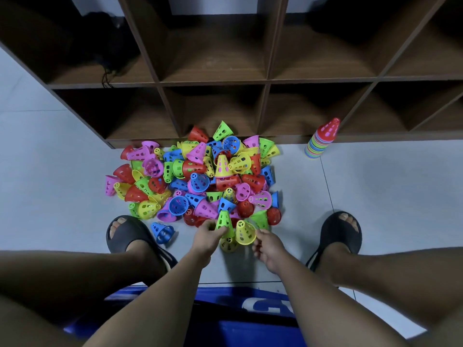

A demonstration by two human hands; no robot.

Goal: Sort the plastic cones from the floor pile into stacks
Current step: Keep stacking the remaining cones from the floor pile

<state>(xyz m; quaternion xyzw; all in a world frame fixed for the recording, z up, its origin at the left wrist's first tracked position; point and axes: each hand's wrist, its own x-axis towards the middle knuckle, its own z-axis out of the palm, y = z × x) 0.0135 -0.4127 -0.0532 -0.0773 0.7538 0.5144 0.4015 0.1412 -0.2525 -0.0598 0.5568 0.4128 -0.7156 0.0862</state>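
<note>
The pile [200, 176] of cones sprawls on the floor [50, 171] below the shelf [213, 83]. The left hand [208, 236] grips a green cone [223, 220] at its wide end. The right hand [266, 246], blurred, meets a yellow cone [244, 234], though I can't tell if it's gripping. The cones look light, stiff and holed, so rims seem the best hold. A stack [319, 141] stands far right.

Glossy perforated plastic cones [198, 176] lie on smooth matt grey floor tiles [375, 191] before a dark wood-grain shelf [268, 78].
</note>
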